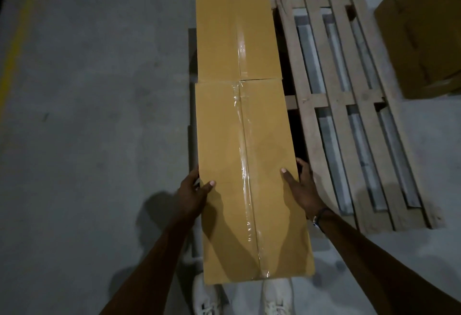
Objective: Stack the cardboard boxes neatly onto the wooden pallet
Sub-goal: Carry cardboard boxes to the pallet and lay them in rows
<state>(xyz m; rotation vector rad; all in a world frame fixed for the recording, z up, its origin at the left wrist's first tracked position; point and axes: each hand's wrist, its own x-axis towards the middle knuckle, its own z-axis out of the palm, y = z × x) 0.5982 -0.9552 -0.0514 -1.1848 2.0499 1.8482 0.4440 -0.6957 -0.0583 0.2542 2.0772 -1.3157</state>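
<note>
The near box (252, 180) was gripped at mid-frame by both hands: the left hand (193, 196) was clasped on its left edge, thumb laid over the top, and the right hand (303, 193) on its right edge, thumb on top and fingers curled down the side. It lay end to end with the far box (237, 20), which ran up to the top centre of the frame; the two taped seams were nearly in line, the near one offset very slightly. Both appeared to sit along the left side of the pallet (349, 105), whose bare slats filled the centre right. Whether the near box was fully set down could not be told. To finish the step well, it was judged that the box should be pressed flush against the far one, its long side squared with the pallet edge, and the right fingers drawn clear before release. All boxes were sealed with clear tape, so nothing of their contents was shown. A third box (424, 30) stood at the upper right, off the pallet. White shoes (275, 297) were seen at the bottom edge.
</note>
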